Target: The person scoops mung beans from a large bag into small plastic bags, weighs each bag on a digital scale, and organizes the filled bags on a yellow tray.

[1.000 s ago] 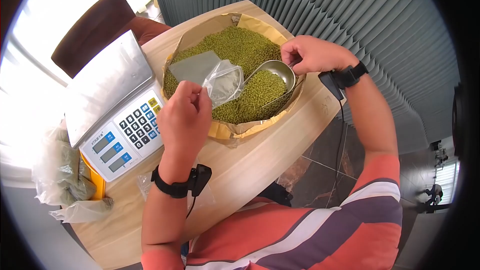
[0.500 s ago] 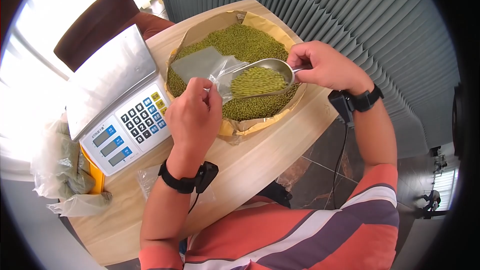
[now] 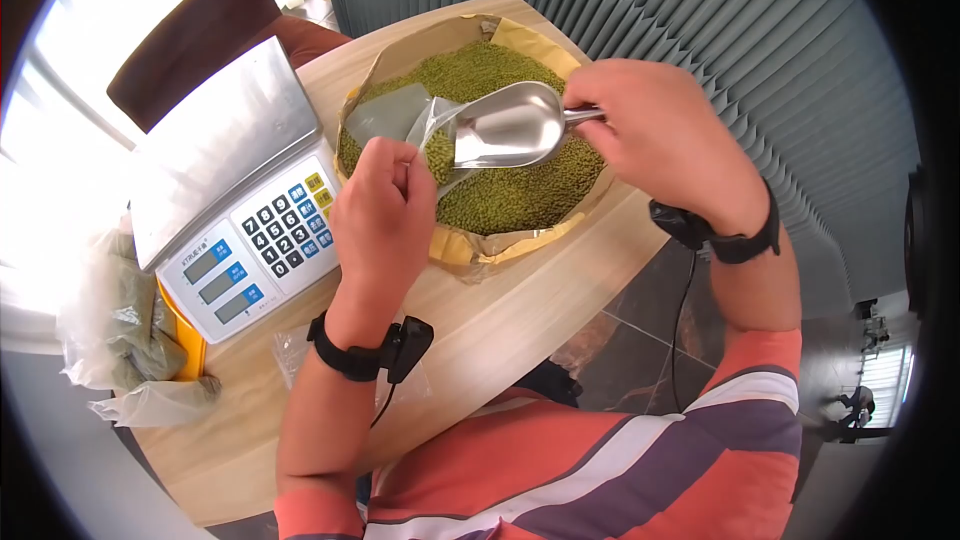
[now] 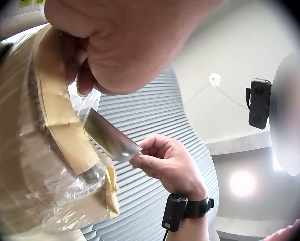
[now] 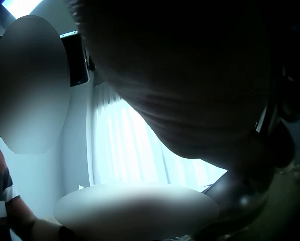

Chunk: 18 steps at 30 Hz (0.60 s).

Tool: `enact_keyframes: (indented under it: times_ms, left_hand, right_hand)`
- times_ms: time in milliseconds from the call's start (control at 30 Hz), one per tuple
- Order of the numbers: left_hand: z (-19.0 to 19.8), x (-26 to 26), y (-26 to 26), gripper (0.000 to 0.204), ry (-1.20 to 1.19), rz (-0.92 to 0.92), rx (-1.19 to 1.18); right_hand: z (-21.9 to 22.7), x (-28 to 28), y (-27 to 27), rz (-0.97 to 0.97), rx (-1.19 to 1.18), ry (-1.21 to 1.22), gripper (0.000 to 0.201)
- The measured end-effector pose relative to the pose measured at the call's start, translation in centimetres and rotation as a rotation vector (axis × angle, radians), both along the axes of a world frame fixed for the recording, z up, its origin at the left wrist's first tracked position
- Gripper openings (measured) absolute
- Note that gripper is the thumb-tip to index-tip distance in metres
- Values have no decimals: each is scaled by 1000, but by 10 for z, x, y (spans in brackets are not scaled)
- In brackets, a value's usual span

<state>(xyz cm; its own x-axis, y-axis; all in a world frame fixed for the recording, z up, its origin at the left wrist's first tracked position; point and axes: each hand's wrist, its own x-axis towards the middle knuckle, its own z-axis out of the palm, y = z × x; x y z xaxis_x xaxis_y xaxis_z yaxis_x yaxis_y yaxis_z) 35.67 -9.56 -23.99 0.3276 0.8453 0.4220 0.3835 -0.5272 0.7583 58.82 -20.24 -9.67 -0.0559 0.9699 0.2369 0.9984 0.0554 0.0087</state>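
My left hand (image 3: 385, 220) pinches the rim of a clear plastic bag (image 3: 388, 115) over the round tub of green mung beans (image 3: 490, 202). My right hand (image 3: 655, 125) grips the handle of a metal scoop (image 3: 515, 120). The scoop is tilted with its front edge at the bag's mouth, and its visible bowl is bare. Some beans (image 3: 438, 155) show inside the bag beside the left fingers. From the left wrist, the scoop (image 4: 110, 136) slants down toward the bag, which my left hand (image 4: 120, 45) partly hides. The right wrist view is mostly dark.
Left of the tub stands a white digital scale (image 3: 255, 240) with a metal pan (image 3: 230, 150). Filled plastic bags (image 3: 125, 325) lie beyond it. The tub has a folded brown paper rim (image 3: 475, 248). Another flat plastic bag (image 3: 290, 352) lies on the wooden table (image 3: 520, 315) near my left wrist.
My right hand has brought the scoop up and left from the bean heap to the bag's mouth and tipped it. The beans in the scoop have slid into the bag. My left hand stays on the bag.
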Motion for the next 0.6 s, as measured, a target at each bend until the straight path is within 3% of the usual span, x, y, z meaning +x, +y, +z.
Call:
enact_keyframes:
  times_ms: [200, 333, 400, 500, 600]
  left_hand:
    - [1, -3, 7, 12, -123, -58, -222]
    - [-3, -1, 7, 12, -115, -64, -219]
    - [-1, 0, 6, 12, -107, -69, -227]
    - [1, -1, 5, 12, -119, -64, -272]
    - [0, -1, 7, 13, -111, -63, -272]
  right_hand:
    - [21, 32, -17, -81, -161, 58, 11]
    - [-22, 58, -1, -7, -180, 10, 12]
    - [-38, 52, 14, 61, -389, 185, 17]
    - [-53, 44, 24, 73, -505, 377, 16]
    - [-54, 47, 24, 40, -519, 400, 17]
